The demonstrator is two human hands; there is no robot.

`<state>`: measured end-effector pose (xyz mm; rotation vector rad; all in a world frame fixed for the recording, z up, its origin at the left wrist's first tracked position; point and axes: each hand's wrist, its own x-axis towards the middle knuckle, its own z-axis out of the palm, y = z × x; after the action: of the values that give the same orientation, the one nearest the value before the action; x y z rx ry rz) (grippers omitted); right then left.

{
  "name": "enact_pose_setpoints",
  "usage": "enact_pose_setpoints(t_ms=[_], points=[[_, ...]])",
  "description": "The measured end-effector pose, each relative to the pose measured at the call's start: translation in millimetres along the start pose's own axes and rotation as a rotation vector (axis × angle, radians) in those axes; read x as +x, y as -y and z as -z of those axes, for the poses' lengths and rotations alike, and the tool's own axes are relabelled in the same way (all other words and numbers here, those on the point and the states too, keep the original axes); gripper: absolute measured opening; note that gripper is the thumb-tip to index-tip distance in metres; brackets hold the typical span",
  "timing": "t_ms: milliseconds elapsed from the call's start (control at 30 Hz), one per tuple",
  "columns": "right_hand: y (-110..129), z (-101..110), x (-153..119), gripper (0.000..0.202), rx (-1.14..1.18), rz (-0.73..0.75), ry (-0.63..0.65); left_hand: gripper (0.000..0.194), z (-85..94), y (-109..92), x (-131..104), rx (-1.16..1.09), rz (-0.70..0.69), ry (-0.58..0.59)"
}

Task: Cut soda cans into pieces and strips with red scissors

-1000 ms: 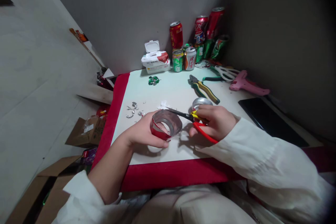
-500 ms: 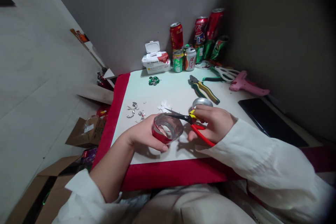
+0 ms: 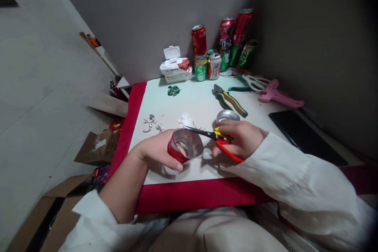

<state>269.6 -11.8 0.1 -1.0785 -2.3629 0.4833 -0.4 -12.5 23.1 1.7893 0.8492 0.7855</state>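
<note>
My left hand (image 3: 159, 151) is wrapped round a cut-open red can (image 3: 189, 145), its silvery inside facing up. In my right hand (image 3: 240, 138) are scissors (image 3: 226, 147) with one red and one yellow handle. Their dark blades lie at the far rim of the can, pointing left; whether they bite into the metal I cannot tell. Just beyond my right hand sits a cut-off can bottom (image 3: 227, 115). Crumpled white tissue (image 3: 186, 120) lies behind the can, and silvery metal scraps (image 3: 151, 119) lie to its left.
Pliers (image 3: 228, 101), a pink glue gun (image 3: 279, 95) and a black phone-like slab (image 3: 304, 136) lie on the right. Several drink cans (image 3: 214, 67) and wipes packs (image 3: 176, 70) stand at the back. Green shiny pieces (image 3: 173, 90) lie nearer. Cardboard boxes (image 3: 97, 147) stand left of the table.
My left hand and the can have shifted slightly left and away from the scissors. The scissor blades look more closed than before. My right hand has barely moved.
</note>
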Motion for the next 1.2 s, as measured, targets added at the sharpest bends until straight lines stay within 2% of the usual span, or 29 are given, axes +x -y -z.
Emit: enact_pose_setpoints(t_ms=[133,300,433,600,700,767,833,1000,1200], points=[[-2,-14,3,0.063,0.04,-0.037,-0.138,0.093,0.5,0,-1,-0.008,-0.011,-0.056],[-2,-27,4,0.065,0.055,-0.136,-0.279,0.1,13.3,5,-3,-0.042,0.006,-0.02],[4,-21,4,0.063,0.003,-0.219,-0.27,0.106,17.2,12,-2,0.019,-0.022,-0.093],[8,-16,5,0.063,-0.012,-0.249,-0.26,0.116,9.2,12,-3,0.17,-0.013,-0.152],[3,-26,6,0.064,-0.027,-0.228,-0.316,0.124,-1.0,9,-1,0.272,0.021,-0.219],[-2,-33,6,0.064,-0.036,-0.215,-0.354,0.129,-8.3,8,1,0.319,0.054,-0.303],[-4,-38,6,0.063,-0.048,-0.217,-0.357,0.124,-14.3,7,3,0.359,0.072,-0.383],[4,-31,4,0.062,-0.065,-0.248,-0.317,0.074,-20.7,5,4,0.38,0.017,-0.443],[8,-17,5,0.063,-0.093,-0.25,-0.247,0.065,-22.3,6,1,0.367,-0.012,-0.443]])
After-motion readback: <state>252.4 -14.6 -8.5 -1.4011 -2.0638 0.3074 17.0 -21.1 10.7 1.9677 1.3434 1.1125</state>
